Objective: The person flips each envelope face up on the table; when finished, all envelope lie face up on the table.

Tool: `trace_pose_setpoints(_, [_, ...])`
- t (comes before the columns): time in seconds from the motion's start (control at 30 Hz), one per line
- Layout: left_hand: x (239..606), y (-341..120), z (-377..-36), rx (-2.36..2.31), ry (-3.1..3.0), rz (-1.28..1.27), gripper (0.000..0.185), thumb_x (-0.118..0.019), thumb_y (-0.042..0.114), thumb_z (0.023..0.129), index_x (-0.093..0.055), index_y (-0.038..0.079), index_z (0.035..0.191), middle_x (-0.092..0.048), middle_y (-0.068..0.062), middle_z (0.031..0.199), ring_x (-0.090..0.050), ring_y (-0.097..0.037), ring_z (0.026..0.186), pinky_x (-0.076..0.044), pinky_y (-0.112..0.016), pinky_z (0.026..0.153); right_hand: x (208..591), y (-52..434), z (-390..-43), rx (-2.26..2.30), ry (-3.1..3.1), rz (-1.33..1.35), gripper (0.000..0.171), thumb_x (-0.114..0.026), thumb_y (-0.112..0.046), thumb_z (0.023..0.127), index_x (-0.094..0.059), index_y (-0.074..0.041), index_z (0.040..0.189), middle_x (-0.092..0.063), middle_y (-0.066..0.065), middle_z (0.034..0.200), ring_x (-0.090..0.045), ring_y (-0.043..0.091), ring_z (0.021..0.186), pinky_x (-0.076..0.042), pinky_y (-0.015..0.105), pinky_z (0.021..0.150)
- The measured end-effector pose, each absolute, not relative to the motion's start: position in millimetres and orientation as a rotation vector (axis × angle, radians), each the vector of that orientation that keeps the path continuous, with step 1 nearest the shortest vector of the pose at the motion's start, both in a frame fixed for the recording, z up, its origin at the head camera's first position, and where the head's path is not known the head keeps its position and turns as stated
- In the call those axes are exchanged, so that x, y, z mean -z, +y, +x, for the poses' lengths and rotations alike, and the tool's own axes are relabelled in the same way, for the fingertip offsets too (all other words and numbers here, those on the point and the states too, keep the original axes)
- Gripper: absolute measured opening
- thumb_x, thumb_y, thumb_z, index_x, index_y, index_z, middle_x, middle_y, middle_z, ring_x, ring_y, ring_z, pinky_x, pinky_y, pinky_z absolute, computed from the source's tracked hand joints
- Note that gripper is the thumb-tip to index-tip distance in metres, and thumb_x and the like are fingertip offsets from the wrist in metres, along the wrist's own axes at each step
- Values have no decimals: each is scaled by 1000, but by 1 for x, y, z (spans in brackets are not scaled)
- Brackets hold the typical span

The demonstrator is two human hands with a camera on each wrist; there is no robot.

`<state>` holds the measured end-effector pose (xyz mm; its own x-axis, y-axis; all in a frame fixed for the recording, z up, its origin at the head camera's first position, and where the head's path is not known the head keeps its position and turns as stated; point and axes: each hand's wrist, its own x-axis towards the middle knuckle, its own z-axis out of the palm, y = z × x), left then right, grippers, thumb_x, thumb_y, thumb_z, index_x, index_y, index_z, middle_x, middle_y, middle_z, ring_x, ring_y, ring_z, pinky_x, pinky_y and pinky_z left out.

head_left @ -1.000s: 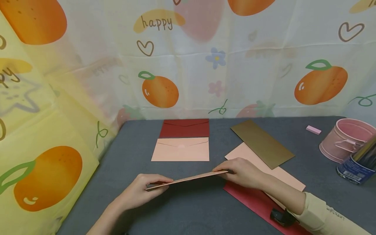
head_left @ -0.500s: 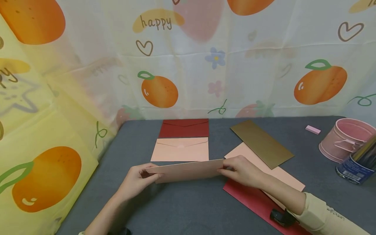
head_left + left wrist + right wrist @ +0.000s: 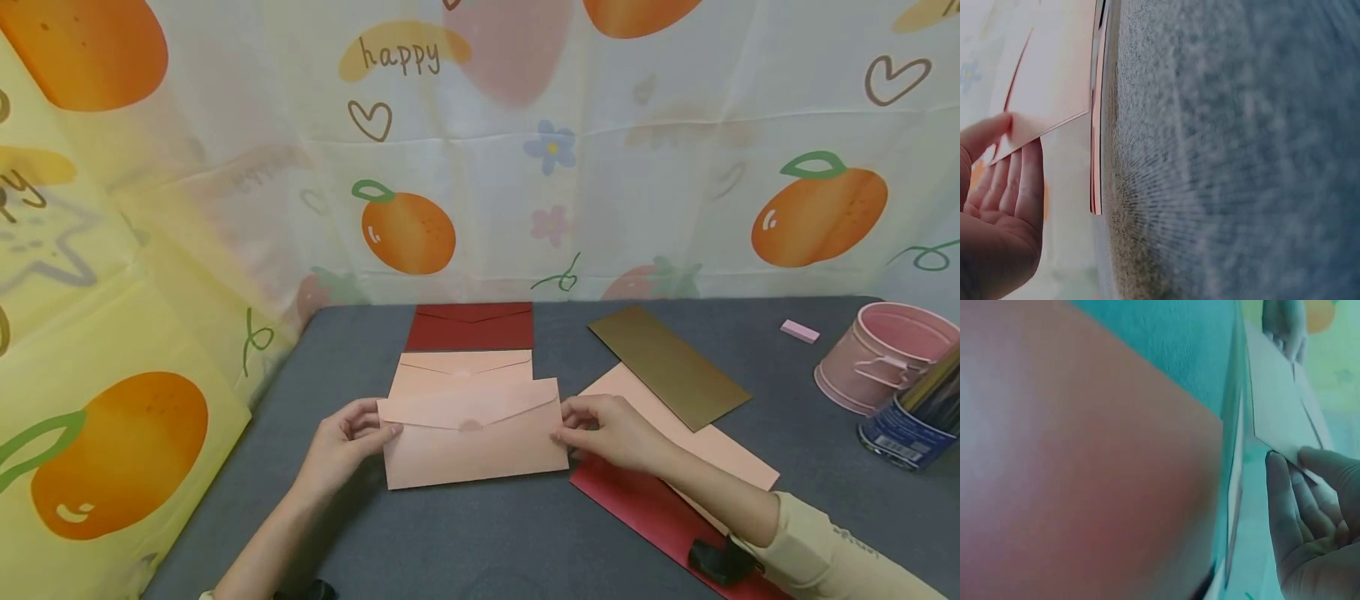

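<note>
A pale pink envelope is held up over the table between both hands, its flap side tilted toward the head camera. My left hand pinches its left edge, thumb in front and fingers behind, as the left wrist view also shows on the envelope. At the opposite edge my right hand pinches it the same way; the right wrist view has that hand at the envelope's corner. Behind it lies another pale pink envelope, partly covered in the head view, and beyond that a dark red envelope.
On the right, a gold-brown envelope overlaps a pale pink one, with a red one under my right forearm. Farther right stand a pink bucket and a blue tin. A small pink block lies near the bucket.
The held envelope has turned from nearly edge-on, through showing its plain side, to showing its flap side. It has also come lower and nearer in the head view, with both hands still pinching it.
</note>
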<state>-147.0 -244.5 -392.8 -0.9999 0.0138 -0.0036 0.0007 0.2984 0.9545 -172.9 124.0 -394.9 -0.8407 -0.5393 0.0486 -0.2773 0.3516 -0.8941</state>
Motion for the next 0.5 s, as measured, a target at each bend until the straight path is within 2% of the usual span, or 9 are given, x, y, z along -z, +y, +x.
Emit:
trace_pose_setpoints(0.23, [395,-250,-147,-1841,2524,-219,51,-80,17,83,-60,5,128,-69,-11,102,-68,-14,85,-54,-26,75,401,121,-169,1621,2074,-571,36,-68,-6,91,-54,9,121,-68,13,96,-67,24,84,-58,35,74])
trace_pose_setpoints(0.5, [396,-253,-146,-1785,2555,-267,52,-80,20,82,-61,6,128,-67,-12,106,-67,-14,86,-54,-25,74,401,115,-166,1530,2114,-602,48,-66,-11,92,-48,9,131,-68,9,101,-64,18,86,-52,24,77])
